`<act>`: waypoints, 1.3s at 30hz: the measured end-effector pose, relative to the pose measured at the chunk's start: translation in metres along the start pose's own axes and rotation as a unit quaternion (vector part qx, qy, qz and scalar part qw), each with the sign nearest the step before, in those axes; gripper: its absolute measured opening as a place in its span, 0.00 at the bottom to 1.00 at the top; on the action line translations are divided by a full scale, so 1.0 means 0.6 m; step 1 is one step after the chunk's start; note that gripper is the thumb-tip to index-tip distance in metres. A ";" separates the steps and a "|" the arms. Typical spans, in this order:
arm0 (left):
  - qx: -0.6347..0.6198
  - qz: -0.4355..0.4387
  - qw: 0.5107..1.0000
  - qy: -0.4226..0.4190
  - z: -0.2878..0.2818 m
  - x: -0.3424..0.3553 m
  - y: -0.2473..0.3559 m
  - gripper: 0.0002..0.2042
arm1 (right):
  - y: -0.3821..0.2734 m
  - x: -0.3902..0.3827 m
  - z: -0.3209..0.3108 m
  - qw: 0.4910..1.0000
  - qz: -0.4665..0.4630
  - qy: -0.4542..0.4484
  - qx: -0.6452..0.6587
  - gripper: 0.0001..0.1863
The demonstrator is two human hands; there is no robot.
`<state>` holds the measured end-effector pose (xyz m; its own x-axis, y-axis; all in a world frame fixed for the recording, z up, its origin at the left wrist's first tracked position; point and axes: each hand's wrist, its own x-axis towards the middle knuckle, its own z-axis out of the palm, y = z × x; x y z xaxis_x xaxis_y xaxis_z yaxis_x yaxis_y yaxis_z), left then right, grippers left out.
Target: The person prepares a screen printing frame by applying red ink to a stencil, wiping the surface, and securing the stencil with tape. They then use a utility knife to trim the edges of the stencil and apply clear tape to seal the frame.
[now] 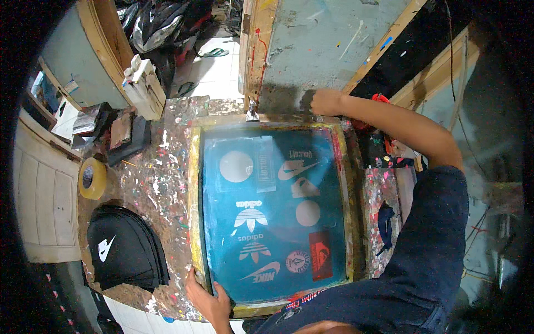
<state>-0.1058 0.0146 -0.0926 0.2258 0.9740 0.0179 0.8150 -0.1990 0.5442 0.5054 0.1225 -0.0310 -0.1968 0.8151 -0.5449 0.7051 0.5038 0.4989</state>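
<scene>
A screen-printing frame (196, 222) with wooden edges and teal mesh fills the middle of the worktable. Several pale logo shapes show in the mesh, and a red patch (320, 256) covers a spot near its lower right. My left hand (210, 300) grips the frame's near left corner, thumb on the inner side and fingers along the outer edge. Stretched across the far side, my right hand (327, 103) is closed just beyond the frame's far right corner. What its fingers hold, if anything, cannot be made out. A metal clamp (252, 111) sits at the far edge.
Stacked black fabric pieces (125, 250), the top one with a white mark, lie left on the paint-spattered table (172, 183). Behind them are a tape roll (92, 178), dark blocks (122, 131) and a whitish upright container (143, 89). A wall panel (311, 50) stands behind the frame.
</scene>
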 end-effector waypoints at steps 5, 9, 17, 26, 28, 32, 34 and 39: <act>0.007 -0.002 1.000 0.004 0.000 -0.005 -0.003 0.34 | 0.034 -0.050 -0.018 0.969 -0.036 0.156 0.190 0.24; -0.001 0.014 1.000 0.007 -0.001 -0.004 -0.002 0.34 | 0.047 -0.021 -0.040 0.635 0.379 -0.174 0.651 0.32; -0.006 -0.012 1.000 -0.005 -0.013 -0.001 0.004 0.34 | -0.017 -0.010 -0.053 0.981 0.153 0.006 0.121 0.09; -0.010 0.008 1.000 0.003 -0.004 -0.007 0.005 0.35 | 0.042 -0.053 -0.011 0.571 0.427 -0.155 0.684 0.34; -0.011 0.012 1.000 -0.001 -0.007 -0.005 0.003 0.35 | 0.042 -0.046 0.041 0.657 0.306 -0.115 0.679 0.28; -0.012 0.000 1.000 -0.002 -0.010 -0.005 0.002 0.35 | 0.023 -0.019 0.009 0.963 0.114 0.057 0.236 0.11; -0.007 0.012 1.000 0.005 -0.009 -0.007 -0.001 0.35 | -0.001 -0.023 -0.011 0.977 0.162 0.091 0.107 0.11; -0.017 0.029 0.999 0.006 -0.007 -0.008 -0.005 0.36 | 0.004 -0.063 0.023 0.977 0.137 0.139 0.085 0.09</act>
<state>-0.1113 0.0108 -0.0909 0.2651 0.9624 0.0598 0.7827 -0.2510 0.5696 0.5237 0.0887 -0.0185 -0.1458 0.9706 -0.1916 0.8550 0.2211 0.4691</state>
